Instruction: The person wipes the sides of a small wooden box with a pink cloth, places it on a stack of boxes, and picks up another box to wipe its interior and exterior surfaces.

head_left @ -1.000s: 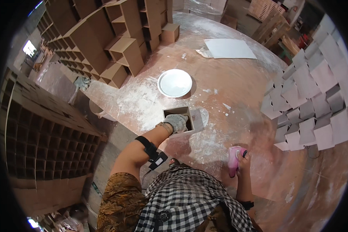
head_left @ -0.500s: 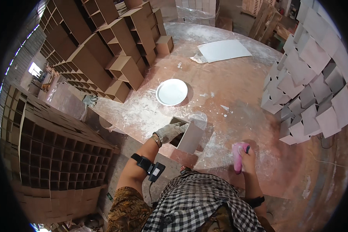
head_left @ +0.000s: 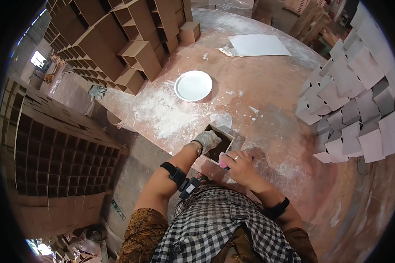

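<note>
We see the small open brown box [head_left: 220, 144] resting on the dusty round table [head_left: 285, 131], near its front edge, and we take it as our landmark. The gloved left hand [head_left: 207, 140] grips the box's left wall, fingers curled over the rim. The bare right hand [head_left: 239, 164], wearing a ring, is closed around a pink sponge [head_left: 223, 162], pressing it against the box's near edge. Beyond the box, toward the table's far side, sits a white plate [head_left: 193, 85]; farther still lies a white sheet [head_left: 259, 45]. Left of the box stand stacks of brown boxes [head_left: 131, 52]; to its right, grey boxes [head_left: 355, 101] pile up.
</note>
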`<state>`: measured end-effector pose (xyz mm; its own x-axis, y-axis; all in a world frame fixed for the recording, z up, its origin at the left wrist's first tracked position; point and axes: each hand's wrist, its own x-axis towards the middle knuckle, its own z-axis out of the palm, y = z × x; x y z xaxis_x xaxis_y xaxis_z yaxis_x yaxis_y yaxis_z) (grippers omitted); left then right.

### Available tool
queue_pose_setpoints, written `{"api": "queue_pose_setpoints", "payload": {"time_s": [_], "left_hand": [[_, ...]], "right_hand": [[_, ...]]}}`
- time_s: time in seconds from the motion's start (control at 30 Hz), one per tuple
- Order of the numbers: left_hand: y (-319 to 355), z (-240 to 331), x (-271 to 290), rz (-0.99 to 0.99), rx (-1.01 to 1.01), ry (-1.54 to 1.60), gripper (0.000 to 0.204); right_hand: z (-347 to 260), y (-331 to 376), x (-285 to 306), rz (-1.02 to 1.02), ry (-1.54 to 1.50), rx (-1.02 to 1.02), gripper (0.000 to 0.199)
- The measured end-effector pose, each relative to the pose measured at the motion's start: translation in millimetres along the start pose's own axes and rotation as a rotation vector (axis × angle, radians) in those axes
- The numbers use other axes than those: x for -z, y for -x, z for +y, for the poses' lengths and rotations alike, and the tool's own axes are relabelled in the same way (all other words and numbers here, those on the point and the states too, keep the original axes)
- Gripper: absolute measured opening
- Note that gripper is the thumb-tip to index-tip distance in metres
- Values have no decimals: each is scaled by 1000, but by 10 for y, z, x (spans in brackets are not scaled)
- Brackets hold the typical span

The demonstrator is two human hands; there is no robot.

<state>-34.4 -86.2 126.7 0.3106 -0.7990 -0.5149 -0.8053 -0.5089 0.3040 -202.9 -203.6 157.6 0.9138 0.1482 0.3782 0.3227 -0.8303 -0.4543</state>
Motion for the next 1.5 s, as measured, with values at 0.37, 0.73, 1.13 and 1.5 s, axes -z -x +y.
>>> {"api": "queue_pose_setpoints", "payload": {"time_s": [0.37,0.73,1.13,1.5], "left_hand": [[-166,1,-559,138,233,161,53],[434,-490,-157,68,-238,598,48],[23,16,46,476,-303,159,41],[816,1590,2938,725,-932,-223,41]], "right_hand": [[997,-137,132,538,-58,-669,19],[963,1479,417,824,-652,-1065,18],[881,1893,653,811,-540,-1261,16],[917,2375,712,1158,-804,-1010,11]]}}
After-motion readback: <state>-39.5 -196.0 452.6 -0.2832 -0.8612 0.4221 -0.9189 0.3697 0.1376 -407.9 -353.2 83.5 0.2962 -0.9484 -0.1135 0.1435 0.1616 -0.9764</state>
